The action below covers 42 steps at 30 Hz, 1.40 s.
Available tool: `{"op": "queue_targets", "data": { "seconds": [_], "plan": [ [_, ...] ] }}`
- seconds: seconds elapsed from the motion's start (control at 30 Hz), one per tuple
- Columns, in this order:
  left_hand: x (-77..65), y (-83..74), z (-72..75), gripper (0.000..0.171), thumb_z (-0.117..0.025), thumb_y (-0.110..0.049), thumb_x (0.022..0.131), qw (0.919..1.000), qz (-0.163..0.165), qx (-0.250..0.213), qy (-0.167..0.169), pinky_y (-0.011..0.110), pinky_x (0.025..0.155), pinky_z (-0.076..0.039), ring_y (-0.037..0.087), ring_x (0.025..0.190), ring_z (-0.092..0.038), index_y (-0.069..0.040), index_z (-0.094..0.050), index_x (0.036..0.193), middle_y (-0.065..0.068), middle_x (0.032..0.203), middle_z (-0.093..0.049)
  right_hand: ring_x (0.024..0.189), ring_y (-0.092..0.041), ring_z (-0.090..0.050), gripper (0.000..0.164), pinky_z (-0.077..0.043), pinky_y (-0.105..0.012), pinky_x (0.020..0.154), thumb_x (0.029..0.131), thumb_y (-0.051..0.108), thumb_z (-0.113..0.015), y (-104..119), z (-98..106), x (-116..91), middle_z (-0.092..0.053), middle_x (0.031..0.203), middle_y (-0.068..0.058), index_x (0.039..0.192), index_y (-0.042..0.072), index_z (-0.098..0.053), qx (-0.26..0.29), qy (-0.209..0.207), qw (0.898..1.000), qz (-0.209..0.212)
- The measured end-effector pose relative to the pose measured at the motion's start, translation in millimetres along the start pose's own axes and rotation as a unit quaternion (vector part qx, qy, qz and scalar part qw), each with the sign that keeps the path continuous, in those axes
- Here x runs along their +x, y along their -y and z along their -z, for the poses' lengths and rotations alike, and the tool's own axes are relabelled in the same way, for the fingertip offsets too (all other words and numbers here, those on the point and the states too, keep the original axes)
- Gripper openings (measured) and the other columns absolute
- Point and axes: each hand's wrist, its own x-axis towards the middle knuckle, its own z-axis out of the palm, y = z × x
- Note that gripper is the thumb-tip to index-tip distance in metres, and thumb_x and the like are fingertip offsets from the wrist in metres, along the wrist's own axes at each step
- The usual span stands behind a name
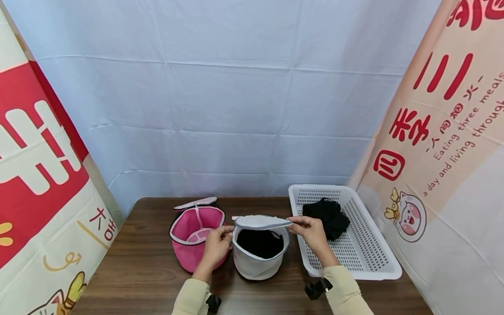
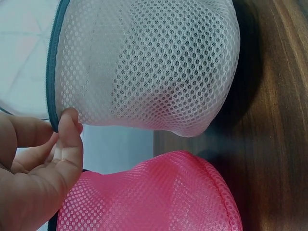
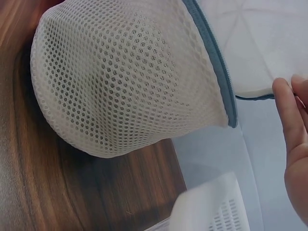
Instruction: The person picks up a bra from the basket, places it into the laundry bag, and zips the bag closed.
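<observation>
A white mesh laundry bag [image 1: 257, 267] with a grey-blue zipper rim stands upright on the table, a black cloth [image 1: 260, 243] inside it. Its round lid [image 1: 261, 222] is raised over the back of the opening. My left hand [image 1: 218, 245] pinches the bag's zipper rim at the left side; thumb and fingertips meet there in the left wrist view. With my right hand [image 1: 311, 232] I pinch the lid's right edge between thumb and fingers. Close by my left hand stands a pink mesh laundry bag [image 1: 189, 258], its lid [image 1: 195, 202] folded back.
To the right, a white perforated plastic basket [image 1: 374, 236] holds a crumpled black cloth [image 1: 326, 218]. The brown wooden table [image 1: 145, 258] ends at a pale blue curtain [image 1: 236, 109]. Printed cloths [image 1: 445, 175] hang at both sides.
</observation>
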Motion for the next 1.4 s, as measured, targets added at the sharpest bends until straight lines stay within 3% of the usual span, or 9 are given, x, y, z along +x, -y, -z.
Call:
{"op": "queue_targets", "data": {
  "seconds": [0.17, 0.33, 0.57, 0.9, 1.07, 1.13, 1.3, 1.4],
  "plan": [
    [0.6, 1.6, 1.0, 0.022, -0.052, 0.008, 0.086, 1.0, 0.006, 0.004, 0.005, 0.026, 0.053, -0.05, 0.028, 0.059, -0.059, 0.009, -0.063, 0.105, 0.012, 0.074, -0.06, 0.08, -0.015, -0.065, 0.022, -0.052, -0.031, 0.071, 0.082, -0.009, -0.064, -0.3, 2.9, -1.8, -0.064, 0.096, -0.022, 0.104, -0.015, -0.063, -0.015, 0.019, 1.0, -0.014],
    [1.5, 1.5, 0.8, 0.024, -0.05, 0.01, 0.084, 0.9999, 0.008, -0.003, 0.007, 0.028, 0.054, -0.051, 0.03, 0.062, -0.06, 0.01, -0.063, 0.105, 0.011, 0.075, -0.06, 0.083, -0.016, -0.065, 0.023, -0.051, -0.036, 0.074, 0.083, -0.008, -0.063, -1.7, 5.8, -3.0, -0.061, 0.102, -0.028, 0.104, -0.015, -0.062, -0.022, 0.036, 0.999, -0.023],
    [1.3, 2.4, 0.4, 0.025, -0.05, 0.011, 0.083, 0.9997, 0.013, -0.019, 0.012, 0.04, 0.058, -0.053, 0.035, 0.065, -0.06, 0.012, -0.062, 0.104, 0.011, 0.074, -0.06, 0.082, -0.014, -0.065, 0.021, -0.052, -0.032, 0.071, 0.079, -0.012, -0.063, -2.3, 6.1, -5.5, -0.063, 0.104, -0.024, 0.1, -0.014, -0.065, -0.038, 0.033, 0.998, -0.04],
    [0.9, 1.5, -0.3, 0.024, -0.05, 0.009, 0.085, 0.9996, 0.013, -0.022, 0.005, 0.042, 0.058, -0.052, 0.035, 0.063, -0.061, 0.014, -0.062, 0.105, 0.013, 0.075, -0.06, 0.085, -0.013, -0.064, 0.019, -0.052, -0.03, 0.072, 0.085, -0.011, -0.055, -3.2, 5.6, -9.7, -0.06, 0.106, -0.028, 0.101, -0.017, -0.062, -0.024, 0.048, 0.998, -0.04],
    [1.8, 2.2, -0.6, 0.022, -0.052, -0.003, 0.092, 0.9992, 0.019, -0.035, 0.0, 0.044, 0.06, -0.052, 0.026, 0.062, -0.061, 0.012, -0.063, 0.104, 0.012, 0.076, -0.062, 0.086, -0.015, -0.064, 0.022, -0.051, -0.032, 0.073, 0.085, -0.002, -0.063, -2.4, 3.9, -11.0, -0.06, 0.106, -0.029, 0.1, -0.017, -0.063, -0.013, 0.047, 0.998, -0.044],
    [1.8, 1.8, -0.4, 0.026, -0.056, -0.011, 0.092, 0.9991, 0.02, -0.037, 0.002, 0.039, 0.059, -0.053, 0.022, 0.064, -0.061, 0.011, -0.064, 0.104, 0.011, 0.077, -0.063, 0.086, -0.014, -0.064, 0.022, -0.052, -0.031, 0.072, 0.084, 0.0, -0.066, -3.3, 3.1, -11.4, -0.061, 0.106, -0.028, 0.099, -0.016, -0.064, -0.015, 0.041, 0.998, -0.053],
    [1.5, 3.2, 0.1, 0.033, -0.068, -0.009, 0.084, 0.9984, 0.011, -0.054, 0.012, 0.036, 0.058, -0.053, 0.02, 0.069, -0.062, 0.014, -0.061, 0.107, 0.015, 0.082, -0.064, 0.083, -0.014, -0.063, 0.021, -0.052, -0.027, 0.069, 0.079, 0.0, -0.071, -3.9, 0.0, -13.4, -0.063, 0.104, -0.023, 0.097, -0.011, -0.067, -0.058, 0.02, 0.996, -0.071],
    [1.8, 4.6, -0.6, 0.032, -0.07, -0.004, 0.081, 0.9982, 0.016, -0.057, 0.012, 0.04, 0.059, -0.053, 0.019, 0.069, -0.06, 0.014, -0.062, 0.106, 0.014, 0.081, -0.063, 0.079, -0.016, -0.063, 0.021, -0.051, -0.026, 0.065, 0.077, -0.002, -0.072, -3.6, -3.3, -14.5, -0.065, 0.096, -0.021, 0.096, -0.009, -0.067, -0.099, 0.008, 0.992, -0.082]
  ]
}}
